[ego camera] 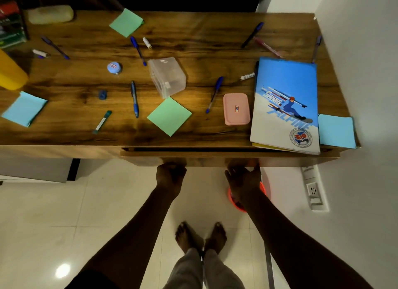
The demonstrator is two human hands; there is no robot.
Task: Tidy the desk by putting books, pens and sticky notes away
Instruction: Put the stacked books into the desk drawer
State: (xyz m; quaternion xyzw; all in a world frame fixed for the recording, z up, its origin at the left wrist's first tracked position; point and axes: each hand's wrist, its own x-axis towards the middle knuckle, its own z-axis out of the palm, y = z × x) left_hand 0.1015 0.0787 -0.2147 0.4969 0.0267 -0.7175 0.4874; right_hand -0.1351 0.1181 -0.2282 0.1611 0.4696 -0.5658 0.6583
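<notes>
Gripping the lower lip of the barely-open drawer (pixel 215 154) w/ left hand (pixel 171 174) & right hand (pixel 243 176) curled under it, a jerky pull could shake off the book (pixel 286 107) overhanging the tabletop (pixel 204 51) near edge by the right corner; pens (pixel 135 99) & stickies (pixel 169 116) lie scattered across the top.

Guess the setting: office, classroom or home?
Probably a home study corner: a wooden desk with a drawer, littered with pens and sticky notes, and the person stands with bare feet on a tiled floor.
</notes>
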